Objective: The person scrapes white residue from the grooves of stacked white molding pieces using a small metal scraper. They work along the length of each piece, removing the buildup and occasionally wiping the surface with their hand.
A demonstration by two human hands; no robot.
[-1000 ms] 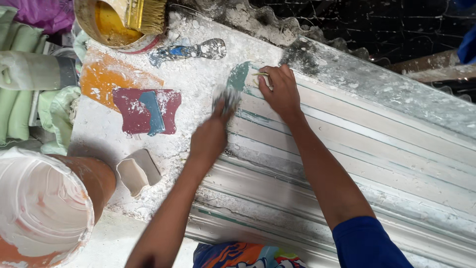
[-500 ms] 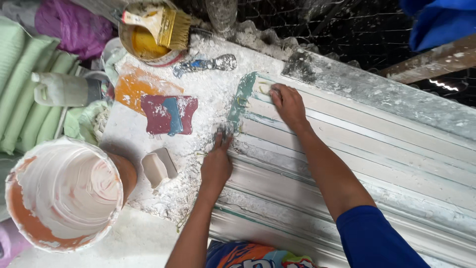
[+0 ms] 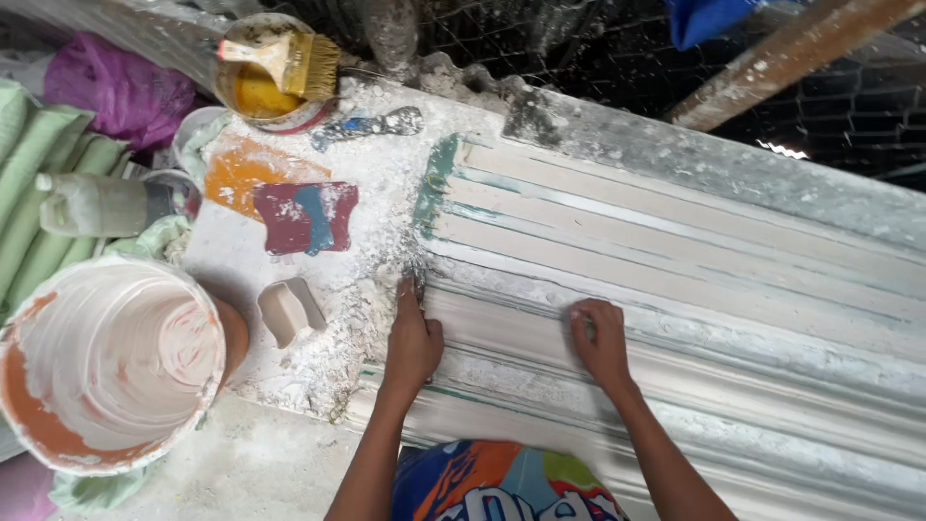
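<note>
Fingers of my left hand (image 3: 413, 340) are clenched on a small scraper (image 3: 418, 283), only its dark tip showing, pressed at the left end of the ribbed plaster moulding (image 3: 694, 289). Right hand (image 3: 600, 340) lies on a rib of the same moulding, fingers curled down on the surface, grasping nothing that I can see. Moulding runs from mid-bench out past the right edge, with a green-stained end near the bench middle. Left of it, white plaster crumbs (image 3: 367, 289) cover the bench (image 3: 241, 453).

Just left of my left hand sits a small tan block (image 3: 289, 311). Large white bucket (image 3: 111, 362) with orange smears stands at the near left corner. A flat red and blue piece (image 3: 304, 217) lies beside an orange patch (image 3: 246, 169) further back. At the far left edge, a tin of yellow paint (image 3: 260, 92) has a brush (image 3: 285, 58) resting across it; a dusty putty knife (image 3: 367, 125) lies just right of it. Clear bottle (image 3: 96, 205) and green cloth (image 3: 34, 183) lie off the left edge.
</note>
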